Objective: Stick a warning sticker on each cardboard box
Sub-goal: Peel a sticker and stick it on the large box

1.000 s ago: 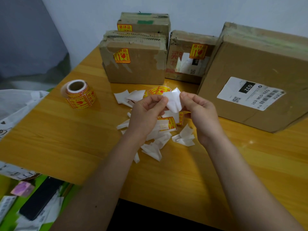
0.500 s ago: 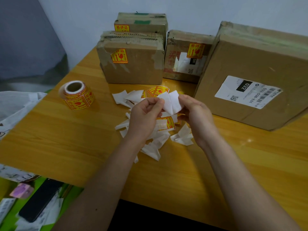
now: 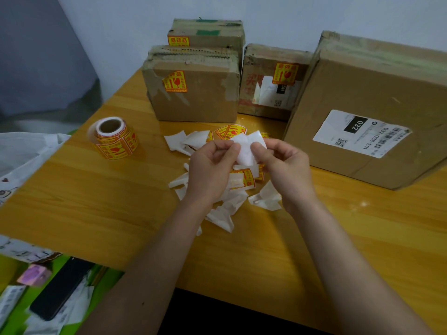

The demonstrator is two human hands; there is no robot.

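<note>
Head view: both hands meet at frame centre above the bench [image 3: 72, 194]. Left hand [image 3: 210, 170] and right hand [image 3: 287, 165] each pinch one white sticker piece [image 3: 245, 151] between thumb and fingers, so fingers of both hands are clamped on it; white side faces the camera, printed side not visible. Under the hands lies a pile of white backing scraps [image 3: 225, 213] with a few yellow-red stickers mixed in, one loose sticker [image 3: 231, 131] just beyond the hands. Sticker roll [image 3: 113, 137] lies on the bench, left of centre, well apart from the hands. Four boxes stand at the far edge of the bench, upper part of frame. Front box [image 3: 193, 93], upper centre, carries a warning sticker on its near face. Back box [image 3: 208, 35] behind it has a sticker showing at its lower left. Middle box [image 3: 268, 81], right of those, has a sticker over a white label. Big box [image 3: 367, 105], upper right, leans tilted, shows only a white shipping label [image 3: 360, 134], no warning sticker on the visible face. Black phone [image 3: 60, 288] lies on a green surface, lower left, off the bench.
</note>
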